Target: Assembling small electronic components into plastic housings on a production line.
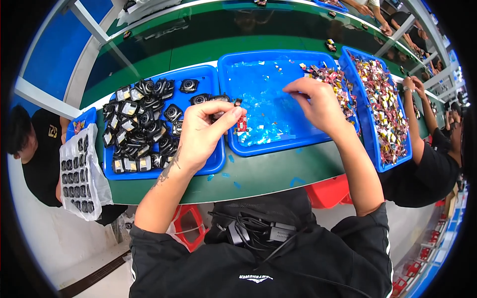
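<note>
Black sleeves and a bundle of black cable at my chest fill the bottom of the view; from there I work outward, biggest things first. I see the long green workbench (268, 174) running across, and on it three blue plastic trays side by side. The left blue tray (208, 74) holds a heap of small black round-lensed modules (144, 124). The middle blue tray (278, 144) is mostly bare, littered with clear film scraps. The right blue tray (397, 149) is packed with small multicoloured parts (380, 104), some spilling into the middle tray's far right corner.

My left hand (201, 134) sits over the seam between the left and middle trays, fingers curled and pinched shut on a small black module with a red tab (240, 120) at its fingertips. My right hand (315, 102) reaches over the middle tray toward the coloured spill, fingers drawn together; whether they grip anything I cannot tell.

The held module lies left of the right hand, well apart, its long axis roughly upright in view. The left hand is plainly nearer.
</note>
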The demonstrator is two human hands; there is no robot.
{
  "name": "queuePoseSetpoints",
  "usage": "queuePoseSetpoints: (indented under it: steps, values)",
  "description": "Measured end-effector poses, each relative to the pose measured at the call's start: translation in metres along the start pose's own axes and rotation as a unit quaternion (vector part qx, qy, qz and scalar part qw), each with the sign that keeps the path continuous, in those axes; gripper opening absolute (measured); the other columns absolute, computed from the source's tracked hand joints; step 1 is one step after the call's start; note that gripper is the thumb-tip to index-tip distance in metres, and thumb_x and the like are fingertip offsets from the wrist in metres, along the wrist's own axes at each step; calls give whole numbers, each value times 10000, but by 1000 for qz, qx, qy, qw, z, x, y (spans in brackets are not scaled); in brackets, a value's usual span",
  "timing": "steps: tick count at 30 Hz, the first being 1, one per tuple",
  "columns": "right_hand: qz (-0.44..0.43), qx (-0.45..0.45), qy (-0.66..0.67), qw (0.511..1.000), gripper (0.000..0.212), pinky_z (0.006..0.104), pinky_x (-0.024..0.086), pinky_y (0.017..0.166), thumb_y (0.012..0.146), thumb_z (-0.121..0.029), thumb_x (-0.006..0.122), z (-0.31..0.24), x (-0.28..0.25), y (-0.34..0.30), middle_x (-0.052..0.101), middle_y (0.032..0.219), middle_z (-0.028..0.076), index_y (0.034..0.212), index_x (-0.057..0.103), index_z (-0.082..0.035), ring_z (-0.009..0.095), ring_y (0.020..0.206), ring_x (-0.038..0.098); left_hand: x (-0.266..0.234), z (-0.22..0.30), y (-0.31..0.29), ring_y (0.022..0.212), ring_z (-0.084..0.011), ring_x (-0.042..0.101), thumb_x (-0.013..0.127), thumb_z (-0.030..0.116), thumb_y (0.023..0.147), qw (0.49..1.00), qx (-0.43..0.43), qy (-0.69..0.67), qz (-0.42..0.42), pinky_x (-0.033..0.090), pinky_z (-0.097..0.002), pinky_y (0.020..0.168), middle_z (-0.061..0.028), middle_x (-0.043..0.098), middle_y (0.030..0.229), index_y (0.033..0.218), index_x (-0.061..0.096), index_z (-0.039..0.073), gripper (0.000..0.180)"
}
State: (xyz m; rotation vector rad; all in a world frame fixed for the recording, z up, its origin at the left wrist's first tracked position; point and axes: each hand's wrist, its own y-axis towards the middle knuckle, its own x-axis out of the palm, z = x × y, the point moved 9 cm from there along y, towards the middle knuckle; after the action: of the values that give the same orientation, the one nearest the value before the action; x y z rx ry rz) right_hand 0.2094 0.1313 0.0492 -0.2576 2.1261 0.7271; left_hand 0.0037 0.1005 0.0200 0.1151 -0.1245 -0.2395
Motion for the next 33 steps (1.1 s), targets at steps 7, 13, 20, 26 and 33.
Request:
queuePoseSetpoints:
  steps: [7,13,20,26,33]
  values:
    - [155,-98,-72,980,203,336,515,601,744,64,679,-64,-37,-58,684,817,121,934,683,-6,259,682,649,-5,-1,-3,818,-94,634,680,107,896,1000,-6,-12,-4,498,-239,769,-78,710,882,933,721,-29,147]
    - [-5,26,-104,994,390,386,539,797,709,-72,755,-74,9,-131,644,1126,163,1078,663,13,293,1000,647,-1,-1,0,794,-84,622,684,115,892,1000,-11,-6,-7,490,-235,751,-73,709,878,929,725,-24,149]
    - [-26,-93,-159,983,342,379,557,822,716,-93,638,-82,23,-170,664,1117,142,1042,698,-6,286,1026,649,4,-5,-1,686,-52,534,677,145,895,1000,-12,17,-14,422,-212,623,-48,687,841,918,723,-15,168]
    - [69,-230,-140,961,238,303,568,678,666,-69,665,-91,17,-182,696,895,94,890,718,-7,206,809,668,2,-10,-1,657,-61,508,664,143,899,999,-26,34,-14,416,-229,610,-54,680,856,916,711,-16,167]
    - [85,-199,-128,968,287,280,511,564,638,6,702,-77,-19,-164,667,820,99,925,710,19,191,664,631,1,-10,3,727,-37,562,691,169,893,1000,-23,2,-10,410,-198,615,-37,709,868,926,735,12,166]
